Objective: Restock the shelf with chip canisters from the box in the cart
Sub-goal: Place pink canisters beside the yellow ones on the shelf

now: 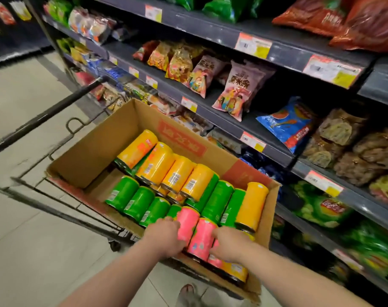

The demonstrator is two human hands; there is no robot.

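The left hand grips one pink cylindrical chip canister, the right hand the second pink canister, and either smooth tube may slip from a one-handed lift.

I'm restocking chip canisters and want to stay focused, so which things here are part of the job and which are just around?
Job: left hand, right hand, pink canisters they hold, green canisters, yellow canisters, cardboard box, cart, shelf.
Just around: snack bags, price tags.
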